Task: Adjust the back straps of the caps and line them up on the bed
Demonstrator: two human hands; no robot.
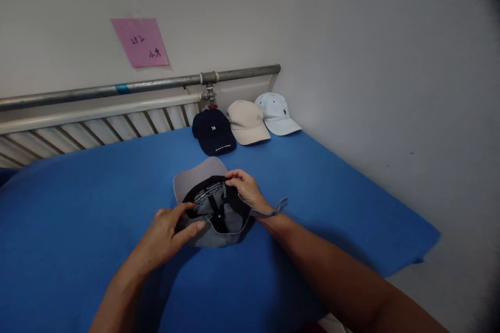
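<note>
A grey baseball cap (203,177) lies upside down on the blue cloth (97,208), its brim pointing away from me and its dark inner band facing up. My left hand (172,229) pinches the near-left edge of the cap's opening. My right hand (244,190) grips the right side of the inner band. The cap's back strap (279,205) sticks out to the right past my right wrist.
Three caps sit in a row at the far edge: a navy cap (214,132), a beige cap (246,122) and a pale blue cap (276,113). Behind them run a metal pipe (136,86) and a white radiator (97,125). A pink note (140,41) hangs on the wall.
</note>
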